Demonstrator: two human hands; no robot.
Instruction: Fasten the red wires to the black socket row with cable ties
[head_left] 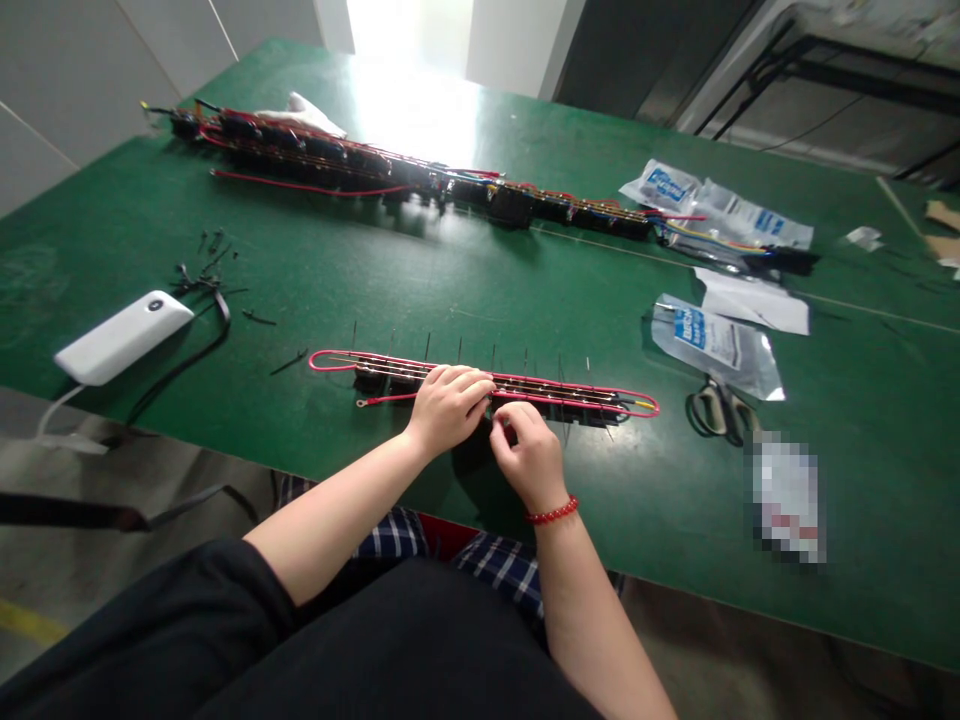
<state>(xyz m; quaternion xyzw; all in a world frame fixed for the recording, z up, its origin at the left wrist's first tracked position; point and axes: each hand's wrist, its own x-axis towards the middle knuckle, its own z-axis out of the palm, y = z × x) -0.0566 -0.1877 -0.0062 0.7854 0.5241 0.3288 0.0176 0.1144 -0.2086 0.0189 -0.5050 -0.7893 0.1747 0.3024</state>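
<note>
Near the front edge of the green table lies a long black strip assembly (570, 390), with red and brown wires running along its top. The red wire loops out at both ends, and a ring terminal (363, 402) tips one red wire at the left. Several thin black cable ties (427, 347) stick up along the strip. My left hand (450, 405) is closed over the middle of the assembly, pressing on the wires. Beside it my right hand (531, 450), with a red bead bracelet (553, 512), pinches at the near edge; what is between its fingers is hidden.
A longer wired assembly (510, 205) spans the table's far side. At left lie a white power bank (124, 337) and loose black ties (214, 250). Plastic bags (739, 355), scissors (721, 412) and a pixelated object (787, 498) are at right.
</note>
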